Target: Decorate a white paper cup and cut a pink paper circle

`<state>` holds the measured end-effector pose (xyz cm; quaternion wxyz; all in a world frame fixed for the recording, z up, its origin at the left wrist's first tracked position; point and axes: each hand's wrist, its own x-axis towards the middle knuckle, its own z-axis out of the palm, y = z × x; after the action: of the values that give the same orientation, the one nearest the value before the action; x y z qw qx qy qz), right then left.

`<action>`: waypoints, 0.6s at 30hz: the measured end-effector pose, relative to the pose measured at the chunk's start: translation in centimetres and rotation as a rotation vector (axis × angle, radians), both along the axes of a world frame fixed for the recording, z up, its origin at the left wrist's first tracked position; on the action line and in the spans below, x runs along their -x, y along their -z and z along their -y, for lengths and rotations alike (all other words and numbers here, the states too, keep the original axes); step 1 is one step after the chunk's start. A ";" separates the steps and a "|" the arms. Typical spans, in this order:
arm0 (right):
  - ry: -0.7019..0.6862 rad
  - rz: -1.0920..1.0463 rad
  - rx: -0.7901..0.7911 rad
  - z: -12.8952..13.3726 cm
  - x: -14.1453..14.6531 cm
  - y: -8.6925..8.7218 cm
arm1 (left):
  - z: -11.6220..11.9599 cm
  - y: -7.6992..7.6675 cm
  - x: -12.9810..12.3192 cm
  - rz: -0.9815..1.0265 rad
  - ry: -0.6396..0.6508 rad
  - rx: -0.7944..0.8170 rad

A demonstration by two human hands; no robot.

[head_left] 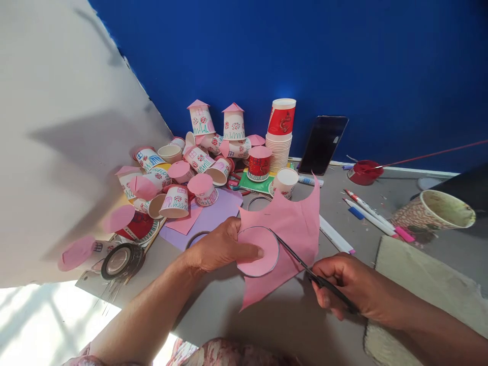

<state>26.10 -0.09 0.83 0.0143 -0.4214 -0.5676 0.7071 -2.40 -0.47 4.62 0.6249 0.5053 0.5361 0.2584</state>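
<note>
My left hand pinches a sheet of pink paper, its thumb lying on a circle outlined in dark ink. Much of the circle's edge is cut free, while the ragged rest of the sheet spreads behind and to its right. In my right hand is a pair of black-handled scissors. Their blades point up and left, with the tips at the circle's upper right edge. My fingers cover part of the handles.
Decorated paper cups with pink tops lie piled at the back left. Behind the sheet rise a stack of cups and a leaning phone. Markers, a patterned cup and a cloth are at the right; black tape is left.
</note>
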 end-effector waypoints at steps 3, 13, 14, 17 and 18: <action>-0.004 0.029 0.015 0.1 -0.1 0.2 | 0.1 -0.1 -0.1 0.013 -0.008 0.011; -0.019 0.057 0.031 0.1 -0.4 0.7 | -0.2 0.0 0.0 0.225 0.015 0.091; -0.015 0.060 0.028 0.1 -0.3 0.6 | -0.2 0.1 0.0 0.230 0.007 0.086; -0.001 0.048 0.036 0.1 -0.1 0.3 | -0.1 0.6 0.0 0.228 -0.040 0.087; 0.001 0.039 0.042 0.1 -0.1 0.3 | -0.1 0.8 0.0 0.223 -0.057 0.093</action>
<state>26.17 -0.17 0.57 -0.0056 -0.4357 -0.5525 0.7106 -2.44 -0.40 3.84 0.6958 0.4285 0.4889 0.3053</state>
